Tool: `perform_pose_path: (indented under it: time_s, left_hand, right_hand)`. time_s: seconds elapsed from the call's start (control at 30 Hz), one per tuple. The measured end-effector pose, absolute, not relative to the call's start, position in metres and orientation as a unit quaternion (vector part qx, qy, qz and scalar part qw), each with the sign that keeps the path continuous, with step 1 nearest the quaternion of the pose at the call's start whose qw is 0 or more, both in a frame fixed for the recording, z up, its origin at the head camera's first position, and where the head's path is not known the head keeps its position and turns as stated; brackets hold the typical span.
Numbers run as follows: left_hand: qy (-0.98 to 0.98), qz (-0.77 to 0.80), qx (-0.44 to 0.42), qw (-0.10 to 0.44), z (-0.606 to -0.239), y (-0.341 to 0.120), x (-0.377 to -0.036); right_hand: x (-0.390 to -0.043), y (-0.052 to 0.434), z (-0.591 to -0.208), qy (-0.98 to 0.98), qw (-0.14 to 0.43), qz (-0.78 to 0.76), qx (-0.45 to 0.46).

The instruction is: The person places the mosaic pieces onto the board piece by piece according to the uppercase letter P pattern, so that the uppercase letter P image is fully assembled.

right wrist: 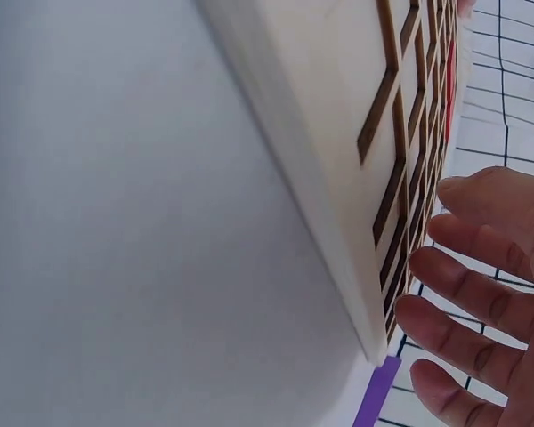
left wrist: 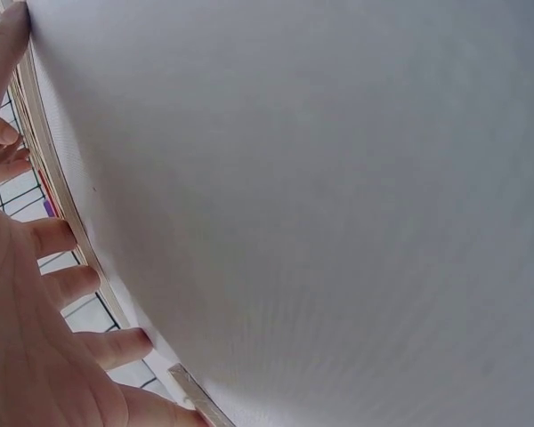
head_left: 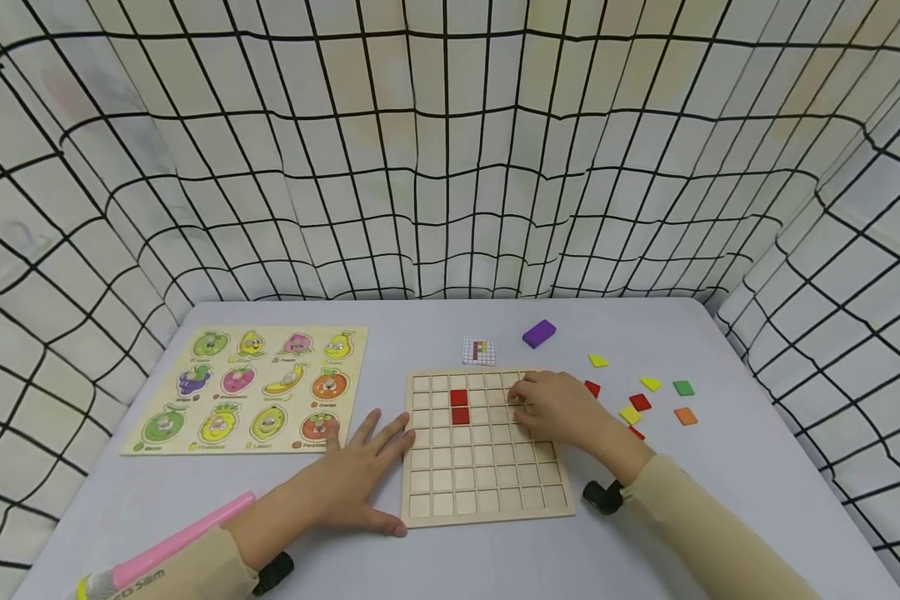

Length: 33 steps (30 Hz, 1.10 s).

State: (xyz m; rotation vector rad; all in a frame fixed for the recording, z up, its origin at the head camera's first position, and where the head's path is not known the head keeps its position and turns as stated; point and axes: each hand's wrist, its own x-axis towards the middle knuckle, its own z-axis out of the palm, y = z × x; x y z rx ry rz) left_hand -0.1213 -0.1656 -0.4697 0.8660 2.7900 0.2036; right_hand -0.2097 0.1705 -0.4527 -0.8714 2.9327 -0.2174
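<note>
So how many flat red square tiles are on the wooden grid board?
2: the upper red tile and, directly below, the lower red tile, in the third column from the left. The right hand covers part of the board, so more could hide.

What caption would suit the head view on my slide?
Left hand touches a wooden grid board with two red square tiles; right hand over its far right corner.
</note>
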Motion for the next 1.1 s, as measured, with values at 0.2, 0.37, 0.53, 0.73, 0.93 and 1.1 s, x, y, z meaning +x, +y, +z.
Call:
perform_pose_path:
  time_s: [0.2,0.37,0.53,0.73,0.93,1.1]
  left_hand:
    - [0.948,0.072,0.289,0.113,-0.470,-0.166,-0.120]
    - [0.948,0.073,0.290,0.112,-0.471,-0.166,-0.120]
    - [0.948,0.071,0.290,0.111,-0.471,-0.166,-0.120]
    - [0.948,0.070,0.291,0.110,-0.470,-0.166,-0.120]
    - [0.947,0.069,0.297,0.106,-0.469,-0.165,-0.121]
    - [0.947,0.071,0.296,0.106,-0.469,-0.165,-0.120]
  right_hand:
    - [-0.211,0.182,-0.450,0.956,0.033,-0.056,-0.286]
    - [-0.211,0.189,-0.451,0.958,0.025,-0.041,-0.284]
    - [-0.211,0.193,-0.454,0.956,0.017,-0.047,-0.288]
    - [-0.210,0.195,-0.455,0.958,0.022,-0.058,-0.280]
    - [-0.209,0.201,-0.453,0.959,0.018,-0.068,-0.275]
    - [-0.209,0.208,-0.453,0.960,0.019,-0.066,-0.272]
